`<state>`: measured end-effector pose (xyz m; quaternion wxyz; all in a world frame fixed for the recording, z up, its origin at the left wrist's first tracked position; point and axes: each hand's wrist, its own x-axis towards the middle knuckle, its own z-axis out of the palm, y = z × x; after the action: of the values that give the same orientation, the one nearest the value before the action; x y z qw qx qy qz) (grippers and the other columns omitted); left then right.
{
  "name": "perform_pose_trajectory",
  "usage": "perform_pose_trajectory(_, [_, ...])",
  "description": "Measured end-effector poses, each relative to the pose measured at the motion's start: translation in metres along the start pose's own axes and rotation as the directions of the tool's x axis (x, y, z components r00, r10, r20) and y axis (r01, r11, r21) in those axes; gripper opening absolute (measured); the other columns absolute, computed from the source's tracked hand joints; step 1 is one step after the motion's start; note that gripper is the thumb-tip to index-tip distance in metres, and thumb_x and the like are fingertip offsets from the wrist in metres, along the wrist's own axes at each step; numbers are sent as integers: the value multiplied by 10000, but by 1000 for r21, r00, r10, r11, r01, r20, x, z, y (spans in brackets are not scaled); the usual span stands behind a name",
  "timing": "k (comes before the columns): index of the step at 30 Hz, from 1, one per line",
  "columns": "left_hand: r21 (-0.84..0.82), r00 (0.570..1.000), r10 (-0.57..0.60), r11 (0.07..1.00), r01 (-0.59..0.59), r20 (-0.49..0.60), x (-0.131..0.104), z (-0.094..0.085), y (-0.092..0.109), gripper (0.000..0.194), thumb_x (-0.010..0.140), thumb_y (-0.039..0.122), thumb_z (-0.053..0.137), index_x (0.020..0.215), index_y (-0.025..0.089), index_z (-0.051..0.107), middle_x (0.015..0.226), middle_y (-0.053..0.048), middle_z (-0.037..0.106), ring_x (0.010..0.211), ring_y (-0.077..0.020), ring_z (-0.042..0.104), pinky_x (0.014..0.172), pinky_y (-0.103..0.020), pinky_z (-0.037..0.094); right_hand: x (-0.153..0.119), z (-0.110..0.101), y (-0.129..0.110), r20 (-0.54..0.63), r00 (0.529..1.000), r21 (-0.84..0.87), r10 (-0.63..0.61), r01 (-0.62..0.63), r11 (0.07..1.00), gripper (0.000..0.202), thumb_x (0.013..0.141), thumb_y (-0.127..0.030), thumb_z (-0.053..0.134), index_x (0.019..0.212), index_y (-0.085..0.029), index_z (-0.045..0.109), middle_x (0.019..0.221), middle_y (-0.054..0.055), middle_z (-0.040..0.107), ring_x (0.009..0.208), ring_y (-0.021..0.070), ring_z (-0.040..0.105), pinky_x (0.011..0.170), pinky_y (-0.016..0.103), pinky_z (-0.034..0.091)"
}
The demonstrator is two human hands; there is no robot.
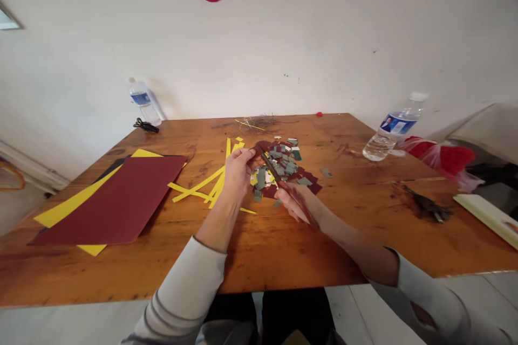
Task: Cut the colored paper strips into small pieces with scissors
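Observation:
My left hand (239, 170) is closed, pinching the far end of a maroon paper strip (297, 202). The strip slants back toward me over my right hand (300, 200). That hand is closed on dark, slim scissors (267, 160), whose blades point up toward my left fingertips; the handles are mostly hidden by the fingers. Below and behind both hands lies a pile of small cut paper pieces (283, 159) in grey-green, maroon, white and yellow. Yellow paper strips (218, 180) lie crossed just left of my left wrist.
Maroon sheets (117, 199) overlap yellow ones (81, 202) at left. Water bottles stand at back left (143, 101) and right (392, 126). Thin trimmings (254, 123) lie at the back. A black cable (146, 126), a dark clip-like object (429, 205) and a red bundle (441, 156) sit near the sides.

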<state>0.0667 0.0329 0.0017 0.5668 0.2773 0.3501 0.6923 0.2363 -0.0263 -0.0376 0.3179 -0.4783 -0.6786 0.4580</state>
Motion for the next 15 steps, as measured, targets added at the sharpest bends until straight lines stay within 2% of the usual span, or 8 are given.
perform_pose_trajectory(6, [-1, 1000, -8, 1000, 8, -20, -1, 5, 3, 238, 588, 102, 750, 556, 165, 522, 527, 34, 563, 479, -90, 581, 496, -204, 540, -2, 0, -1, -3, 1000, -20, -30, 30, 999, 439, 905, -639, 533, 734, -244, 443, 547, -58, 374, 445, 109, 356, 415, 262, 268])
perform_pose_trajectory(15, [-14, 1000, 0, 1000, 0, -7, -2, 3, 3, 230, 589, 93, 740, 534, 157, 526, 542, 15, 584, 480, -90, 581, 490, -205, 535, -2, 1, -4, -53, 999, -60, -6, 3, 998, 419, 886, -577, 580, 689, -261, 389, 507, -62, 363, 440, 117, 384, 427, 252, 299])
